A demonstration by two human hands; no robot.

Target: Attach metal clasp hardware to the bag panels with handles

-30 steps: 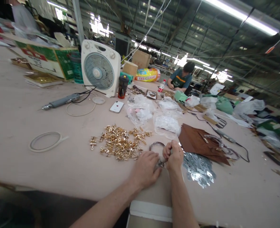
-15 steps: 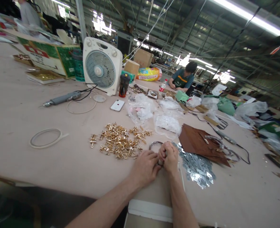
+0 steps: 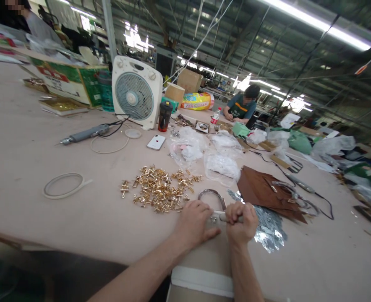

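Note:
A beige panel [image 3: 206, 249] with a white edge lies in front of me. My left hand [image 3: 194, 222] rests on its left side near the far edge, fingers laid flat and thumb stretched out. Beside that thumb, a small shiny metal fitting [image 3: 213, 219] sits on the panel. My right hand [image 3: 242, 220] is closed around a tool with a pale, rounded end [image 3: 223, 216] pointing left toward the fitting; its kind is hidden by the fingers. A dark curved bag handle [image 3: 213, 192] arches beyond the panel's far edge.
Gold-coloured hardware [image 3: 160, 188] is heaped left of centre, flat silver metal pieces [image 3: 270, 230] to the right. Brown bag pieces [image 3: 261, 188], plastic bags [image 3: 221, 165], a phone [image 3: 156, 142], a fan [image 3: 135, 94] and a grey electric screwdriver [image 3: 86, 133] lie or stand around. A person [image 3: 242, 105] sits opposite.
My right hand has moved right, away from my left hand, with the tool turned sideways. The metal fitting is now uncovered, and my left thumb has stretched out.

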